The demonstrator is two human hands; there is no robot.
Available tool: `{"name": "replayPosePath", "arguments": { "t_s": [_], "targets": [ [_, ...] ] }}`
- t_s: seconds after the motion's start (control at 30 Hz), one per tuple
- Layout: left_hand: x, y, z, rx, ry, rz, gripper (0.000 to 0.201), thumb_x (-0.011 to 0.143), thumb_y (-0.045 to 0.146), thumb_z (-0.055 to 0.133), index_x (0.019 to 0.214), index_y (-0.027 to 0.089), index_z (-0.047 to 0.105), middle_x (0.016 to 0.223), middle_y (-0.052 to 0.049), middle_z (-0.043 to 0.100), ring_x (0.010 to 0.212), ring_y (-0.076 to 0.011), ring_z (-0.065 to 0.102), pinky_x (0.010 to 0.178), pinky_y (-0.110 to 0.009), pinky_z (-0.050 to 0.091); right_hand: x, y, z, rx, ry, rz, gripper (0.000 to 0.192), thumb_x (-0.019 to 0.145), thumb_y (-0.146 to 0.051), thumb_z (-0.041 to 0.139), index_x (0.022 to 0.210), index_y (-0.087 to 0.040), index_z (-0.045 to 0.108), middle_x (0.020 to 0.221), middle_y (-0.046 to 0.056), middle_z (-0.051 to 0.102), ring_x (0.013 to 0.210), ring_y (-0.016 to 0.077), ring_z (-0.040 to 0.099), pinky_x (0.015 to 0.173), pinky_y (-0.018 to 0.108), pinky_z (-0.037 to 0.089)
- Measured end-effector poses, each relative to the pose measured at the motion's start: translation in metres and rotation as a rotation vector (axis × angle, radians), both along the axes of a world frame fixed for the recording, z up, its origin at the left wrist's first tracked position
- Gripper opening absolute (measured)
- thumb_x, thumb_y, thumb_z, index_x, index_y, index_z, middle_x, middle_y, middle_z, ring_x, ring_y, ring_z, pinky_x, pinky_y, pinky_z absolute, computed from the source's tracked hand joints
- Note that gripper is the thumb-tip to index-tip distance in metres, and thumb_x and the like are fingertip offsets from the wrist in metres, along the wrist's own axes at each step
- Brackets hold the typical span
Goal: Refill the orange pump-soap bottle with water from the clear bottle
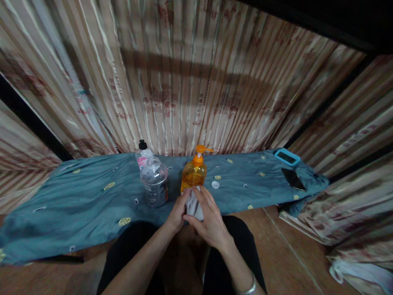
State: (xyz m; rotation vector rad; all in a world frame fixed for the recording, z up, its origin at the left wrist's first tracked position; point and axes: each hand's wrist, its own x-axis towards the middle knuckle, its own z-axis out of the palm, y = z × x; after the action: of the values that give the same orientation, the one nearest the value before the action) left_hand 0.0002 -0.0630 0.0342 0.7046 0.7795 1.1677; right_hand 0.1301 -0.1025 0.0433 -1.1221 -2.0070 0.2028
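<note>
Both hands meet at the near edge of a low table covered with a teal cloth (92,196). My left hand (178,213) and my right hand (208,219) are closed together on a small white bottle (194,205), which is mostly hidden by the fingers. Right behind it stands an orange pump bottle (194,172). A small white cap (215,184) lies on the cloth just right of the pump bottle.
A clear plastic jar (154,182) and a white bottle with a black cap (143,155) stand to the left. A dark phone (294,179) and a blue-framed device (287,157) lie at the right end. Striped curtains (184,82) hang behind. My knees are under the table edge.
</note>
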Motion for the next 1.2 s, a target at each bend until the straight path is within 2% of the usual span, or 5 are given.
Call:
{"name": "replayPosePath", "arguments": {
  "t_s": [0.2, 0.33, 0.53, 0.9, 1.2],
  "targets": [
    [-0.002, -0.008, 0.012, 0.074, -0.043, -0.291, 0.067, 0.069, 0.07, 0.069, 0.104, 0.013, 0.07, 0.099, -0.012, 0.075, 0.085, -0.024, 0.073, 0.075, -0.034, 0.057, 0.015, 0.004, -0.01, -0.183, 0.368, -0.222, 0.05, 0.101, -0.037, 0.041, 0.14, -0.006, 0.05, 0.138, 0.021, 0.057, 0.127, 0.0295, 0.056, 0.105, 0.048, 0.047],
    [-0.02, 0.003, 0.018, 0.315, 0.332, 0.012, 0.049, 0.08, 0.059, 0.064, 0.103, 0.015, 0.069, 0.094, -0.01, 0.074, 0.073, -0.0218, 0.071, 0.072, -0.037, 0.058, 0.031, 0.035, 0.03, -0.209, 0.747, -0.316, 0.057, 0.094, -0.051, 0.051, 0.136, -0.012, 0.055, 0.127, 0.017, 0.066, 0.115, 0.0302, 0.062, 0.102, 0.05, 0.045],
    [-0.024, 0.035, -0.01, 0.659, 0.837, 0.372, 0.071, 0.08, 0.039, 0.068, 0.143, 0.023, 0.04, 0.154, -0.014, 0.038, 0.144, -0.0318, 0.036, 0.117, -0.053, 0.034, 0.003, 0.088, 0.059, -0.098, 0.596, -0.139, 0.053, 0.095, -0.046, 0.049, 0.136, -0.012, 0.05, 0.127, 0.014, 0.064, 0.116, 0.0254, 0.06, 0.1, 0.038, 0.044],
    [-0.006, 0.072, -0.024, 0.553, 0.659, 0.226, 0.071, 0.069, 0.04, 0.076, 0.13, 0.02, 0.046, 0.128, -0.013, 0.06, 0.121, -0.0295, 0.058, 0.106, -0.05, 0.045, -0.009, 0.101, 0.036, -0.201, 0.575, -0.249, 0.039, 0.09, -0.054, 0.042, 0.085, -0.018, 0.056, 0.083, 0.01, 0.059, 0.081, 0.027, 0.053, 0.08, 0.041, 0.037],
    [-0.007, 0.062, -0.03, 0.556, 0.696, 0.182, 0.075, 0.072, 0.044, 0.074, 0.135, 0.02, 0.041, 0.135, -0.016, 0.056, 0.127, -0.0309, 0.055, 0.109, -0.051, 0.043, 0.001, 0.135, -0.001, -0.71, 1.046, -0.106, 0.034, 0.068, -0.052, 0.059, 0.074, -0.019, 0.061, 0.064, 0.0, 0.059, 0.06, 0.0173, 0.052, 0.062, 0.031, 0.043]
  ]
}}
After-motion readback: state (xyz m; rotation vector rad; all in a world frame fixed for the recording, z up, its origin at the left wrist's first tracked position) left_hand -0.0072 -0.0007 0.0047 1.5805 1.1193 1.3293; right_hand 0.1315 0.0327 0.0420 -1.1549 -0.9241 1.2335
